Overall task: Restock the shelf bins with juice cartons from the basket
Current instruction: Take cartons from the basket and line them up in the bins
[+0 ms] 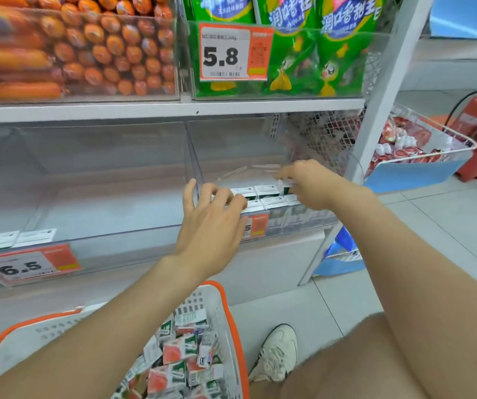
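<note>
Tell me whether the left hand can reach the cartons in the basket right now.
Probably yes. The left hand rests on the bin cartons with nothing gripped, and the open-topped basket sits right below its forearm, the juice cartons uncovered.

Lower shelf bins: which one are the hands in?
The right bin, where the left hand and right hand touch the juice cartons, not the left bin tagged 6.5.

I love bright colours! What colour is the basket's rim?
Orange, around a white basket, clearest in the head view.
</note>
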`<action>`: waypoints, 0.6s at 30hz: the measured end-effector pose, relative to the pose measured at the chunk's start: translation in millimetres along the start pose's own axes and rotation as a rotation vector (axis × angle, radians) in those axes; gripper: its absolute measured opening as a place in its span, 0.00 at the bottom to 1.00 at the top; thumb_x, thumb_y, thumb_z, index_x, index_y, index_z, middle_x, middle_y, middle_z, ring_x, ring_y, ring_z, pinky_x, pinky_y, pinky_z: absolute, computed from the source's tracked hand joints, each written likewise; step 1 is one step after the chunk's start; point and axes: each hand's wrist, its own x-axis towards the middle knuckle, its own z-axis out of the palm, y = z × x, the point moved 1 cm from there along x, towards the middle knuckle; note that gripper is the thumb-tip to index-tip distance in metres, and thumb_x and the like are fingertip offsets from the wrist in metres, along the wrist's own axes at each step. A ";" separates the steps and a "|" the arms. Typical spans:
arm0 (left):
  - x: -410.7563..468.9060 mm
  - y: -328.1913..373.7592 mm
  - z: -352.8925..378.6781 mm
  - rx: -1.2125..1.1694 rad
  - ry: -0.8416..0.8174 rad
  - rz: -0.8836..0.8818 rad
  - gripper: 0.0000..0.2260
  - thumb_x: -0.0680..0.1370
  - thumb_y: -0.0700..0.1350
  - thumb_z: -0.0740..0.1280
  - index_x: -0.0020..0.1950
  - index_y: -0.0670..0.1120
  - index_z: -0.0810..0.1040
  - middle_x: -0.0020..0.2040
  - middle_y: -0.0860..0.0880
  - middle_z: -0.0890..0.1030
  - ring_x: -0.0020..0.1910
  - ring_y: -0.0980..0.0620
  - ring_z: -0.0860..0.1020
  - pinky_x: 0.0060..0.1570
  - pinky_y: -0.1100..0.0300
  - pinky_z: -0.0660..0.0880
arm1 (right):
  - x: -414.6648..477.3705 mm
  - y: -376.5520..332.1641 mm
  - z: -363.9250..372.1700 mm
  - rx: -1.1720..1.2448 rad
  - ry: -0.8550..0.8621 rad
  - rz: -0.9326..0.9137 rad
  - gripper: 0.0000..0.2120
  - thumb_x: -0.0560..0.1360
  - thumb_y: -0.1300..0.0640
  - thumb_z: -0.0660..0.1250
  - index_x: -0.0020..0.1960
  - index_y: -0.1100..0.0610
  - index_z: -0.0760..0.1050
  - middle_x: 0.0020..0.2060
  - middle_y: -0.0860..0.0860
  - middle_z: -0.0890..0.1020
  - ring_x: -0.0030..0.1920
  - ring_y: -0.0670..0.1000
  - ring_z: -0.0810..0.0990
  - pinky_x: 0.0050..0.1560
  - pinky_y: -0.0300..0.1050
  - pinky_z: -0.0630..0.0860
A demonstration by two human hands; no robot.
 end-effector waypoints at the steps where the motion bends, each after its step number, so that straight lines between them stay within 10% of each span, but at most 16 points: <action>1: -0.2 -0.8 -0.1 -0.012 0.004 0.003 0.09 0.83 0.52 0.66 0.60 0.50 0.80 0.57 0.51 0.79 0.63 0.42 0.73 0.78 0.36 0.53 | 0.0 -0.5 0.8 0.015 -0.019 0.014 0.31 0.78 0.74 0.60 0.77 0.54 0.71 0.70 0.61 0.77 0.68 0.62 0.75 0.55 0.52 0.75; 6: -4.5 -11.1 -6.6 -0.132 -0.015 0.041 0.10 0.83 0.50 0.66 0.62 0.50 0.80 0.58 0.53 0.79 0.65 0.45 0.72 0.80 0.38 0.51 | -6.5 -10.1 4.2 0.081 -0.011 0.070 0.27 0.78 0.69 0.60 0.76 0.58 0.72 0.57 0.63 0.83 0.49 0.60 0.77 0.48 0.46 0.71; 9: -10.9 -19.7 -17.1 -0.259 0.038 0.066 0.09 0.80 0.41 0.69 0.60 0.48 0.80 0.58 0.52 0.79 0.65 0.47 0.73 0.79 0.42 0.58 | -16.5 -26.9 -5.4 0.065 0.166 0.054 0.20 0.76 0.69 0.61 0.66 0.62 0.77 0.56 0.63 0.81 0.58 0.64 0.78 0.56 0.56 0.78; 13: -27.1 -29.7 -39.6 -0.343 0.135 0.054 0.11 0.77 0.36 0.70 0.58 0.46 0.79 0.56 0.50 0.79 0.58 0.46 0.73 0.58 0.50 0.72 | -50.6 -86.3 -23.0 0.290 0.361 -0.090 0.15 0.71 0.66 0.62 0.50 0.55 0.83 0.38 0.46 0.83 0.42 0.50 0.81 0.49 0.46 0.79; 18: -72.8 -55.1 -58.1 -0.377 0.074 -0.001 0.07 0.78 0.40 0.69 0.54 0.50 0.78 0.48 0.54 0.76 0.42 0.52 0.74 0.44 0.50 0.75 | -91.1 -177.6 12.4 0.245 -0.137 -0.330 0.11 0.73 0.62 0.62 0.43 0.58 0.84 0.33 0.49 0.82 0.37 0.49 0.81 0.41 0.45 0.78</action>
